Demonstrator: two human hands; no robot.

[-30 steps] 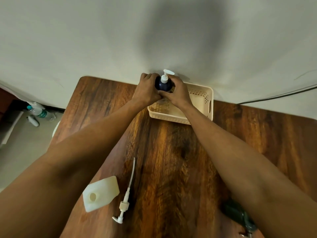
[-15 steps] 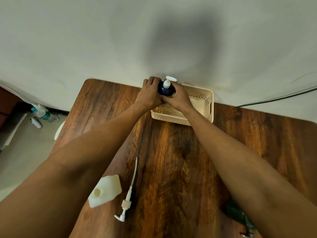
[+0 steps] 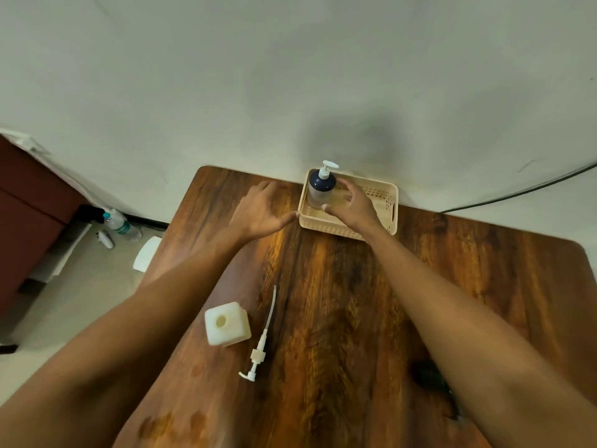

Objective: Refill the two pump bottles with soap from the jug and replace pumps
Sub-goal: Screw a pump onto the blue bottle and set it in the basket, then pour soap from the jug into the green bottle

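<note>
The left hand (image 3: 258, 211) hangs spread and empty over the table (image 3: 355, 302), just left of the basket (image 3: 386, 194); the right hand (image 3: 350, 205), fingers loose and gripping nothing, hovers over the basket beside the dark pump bottle (image 3: 319, 189) standing upright in its near-left corner. Well nearer than the basket, the loose pump (image 3: 260, 347) lies with its tube pointing toward the basket, just right of the open white container (image 3: 227, 323). The left hand looks nearer to both.
</note>
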